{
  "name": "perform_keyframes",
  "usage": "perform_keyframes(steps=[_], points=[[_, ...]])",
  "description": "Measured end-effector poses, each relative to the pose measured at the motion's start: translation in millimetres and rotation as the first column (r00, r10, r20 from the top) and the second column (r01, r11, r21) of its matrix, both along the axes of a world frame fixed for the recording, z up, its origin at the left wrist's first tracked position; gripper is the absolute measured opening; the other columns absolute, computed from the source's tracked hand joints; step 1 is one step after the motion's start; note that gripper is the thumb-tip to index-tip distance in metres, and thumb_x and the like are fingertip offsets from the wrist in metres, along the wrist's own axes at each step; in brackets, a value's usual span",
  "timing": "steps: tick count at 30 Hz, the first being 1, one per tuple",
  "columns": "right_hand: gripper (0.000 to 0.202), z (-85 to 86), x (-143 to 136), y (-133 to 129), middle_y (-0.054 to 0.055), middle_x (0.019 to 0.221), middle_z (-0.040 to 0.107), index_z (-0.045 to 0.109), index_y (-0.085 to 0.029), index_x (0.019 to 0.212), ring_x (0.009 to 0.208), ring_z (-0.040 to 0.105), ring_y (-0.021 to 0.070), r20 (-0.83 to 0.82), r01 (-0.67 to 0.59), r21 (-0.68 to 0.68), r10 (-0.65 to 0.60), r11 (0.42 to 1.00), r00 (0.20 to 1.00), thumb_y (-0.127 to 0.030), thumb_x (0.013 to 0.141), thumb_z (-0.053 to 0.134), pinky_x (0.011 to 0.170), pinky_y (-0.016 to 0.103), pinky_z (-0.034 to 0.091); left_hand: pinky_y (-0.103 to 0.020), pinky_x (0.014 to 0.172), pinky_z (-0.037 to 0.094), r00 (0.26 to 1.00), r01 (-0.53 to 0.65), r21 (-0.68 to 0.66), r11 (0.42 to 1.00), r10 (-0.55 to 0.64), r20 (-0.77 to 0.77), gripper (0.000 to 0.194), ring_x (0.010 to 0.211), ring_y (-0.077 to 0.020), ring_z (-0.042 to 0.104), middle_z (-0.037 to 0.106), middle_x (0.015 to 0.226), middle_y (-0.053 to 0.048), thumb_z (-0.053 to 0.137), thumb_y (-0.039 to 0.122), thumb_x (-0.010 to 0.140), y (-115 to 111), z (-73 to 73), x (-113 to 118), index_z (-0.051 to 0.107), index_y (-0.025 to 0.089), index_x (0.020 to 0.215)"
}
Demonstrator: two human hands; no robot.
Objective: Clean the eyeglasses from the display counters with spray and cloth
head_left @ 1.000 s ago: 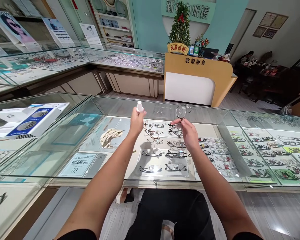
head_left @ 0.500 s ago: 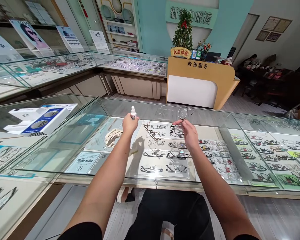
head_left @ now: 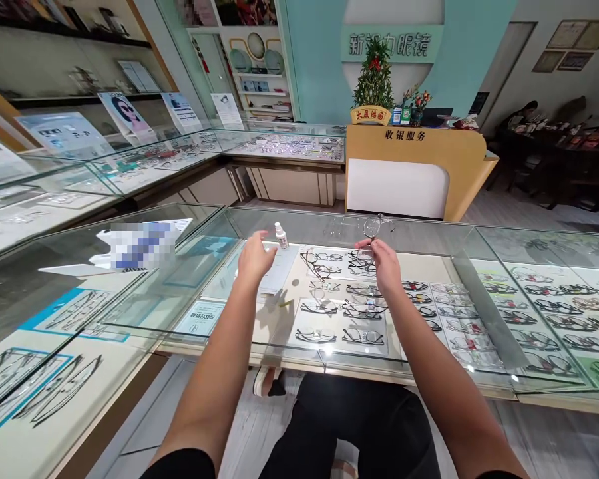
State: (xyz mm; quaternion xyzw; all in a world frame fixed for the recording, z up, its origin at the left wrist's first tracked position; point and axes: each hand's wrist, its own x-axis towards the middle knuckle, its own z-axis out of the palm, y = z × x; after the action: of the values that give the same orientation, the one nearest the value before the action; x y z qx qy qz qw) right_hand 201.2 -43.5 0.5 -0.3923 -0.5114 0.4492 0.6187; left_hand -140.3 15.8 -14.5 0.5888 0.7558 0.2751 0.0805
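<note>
Glass display cases fill the shop, backed by a teal wall (head_left: 319, 73) and a wooden counter (head_left: 479, 150). Contents by unit are as follows. Main case (head_left: 444, 263): eyeglasses (head_left: 363, 336) set out in rows on pale panels, with a printed card (head_left: 199, 318) towards its left end. Right-hand section: further rows of eyeglasses (head_left: 559, 307), some over green backing. Left case (head_left: 104, 406): dark-framed spectacles (head_left: 60, 392), some lying on blue-edged mats. Rear case (head_left: 279, 185): many small, glittering items (too small to identify). A blue and white box (head_left: 144, 243) rests at the left; its printing is blurred, and its contents cannot be determined.

Held item: one pair of glasses (head_left: 372, 227), with a thin dark frame and a clear, rounded lens. It is positioned above the main case, over the far part of the displayed rows. The right hand (head_left: 387, 265) grips it between thumb and fingers, lens uppermost.

Small white bottle (head_left: 281, 236): capped, upright on the glass top, label print illegible. The left hand (head_left: 253, 258) is just beside it, thumb and fingers spread apart, holding nothing visible.
</note>
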Motion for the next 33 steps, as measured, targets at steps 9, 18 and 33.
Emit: perform_keyframes(steps=[9,18,33], points=[[0.031,0.2,1,1,0.005,0.107,0.078,0.076,-0.024,0.090,0.106,0.067,0.0247,-0.026,-0.031,0.013,0.032,0.999,0.999,-0.048,0.095,0.056,0.105,0.040,0.048,-0.042,0.089,0.051,0.992,-0.006,-0.206,0.979,-0.020,-0.124,0.035,0.107,-0.0373,0.069,0.077,0.103,-0.012,0.066,0.031,0.082,-42,5.3,-43,0.071,0.026,0.116],[0.033,1.6,2,1,0.005,0.106,0.078,0.074,-0.024,0.087,0.106,0.067,0.0247,-0.001,-0.023,0.008,0.023,1.000,1.000,-0.049,0.095,0.055,0.101,0.038,0.047,-0.031,0.071,0.056,0.161,0.362,0.118,0.925,-0.187,0.969,0.031,0.080,-0.0197,0.070,0.074,0.096,-0.010,0.064,0.029,0.082,-29,44.9,62,0.064,0.016,0.110],[0.031,13.3,-2,-8,0.004,0.101,0.078,0.075,-0.023,0.085,0.102,0.065,0.0232,0.118,-0.050,0.069,0.042,0.996,0.992,-0.044,0.098,0.056,0.100,0.036,0.045,-0.025,0.067,0.049,0.037,0.334,0.234,0.913,-0.261,0.965,0.051,0.071,-0.0136,0.066,0.073,0.082,0.000,0.097,0.049,0.062,-16,2.1,158,0.073,0.016,0.092]])
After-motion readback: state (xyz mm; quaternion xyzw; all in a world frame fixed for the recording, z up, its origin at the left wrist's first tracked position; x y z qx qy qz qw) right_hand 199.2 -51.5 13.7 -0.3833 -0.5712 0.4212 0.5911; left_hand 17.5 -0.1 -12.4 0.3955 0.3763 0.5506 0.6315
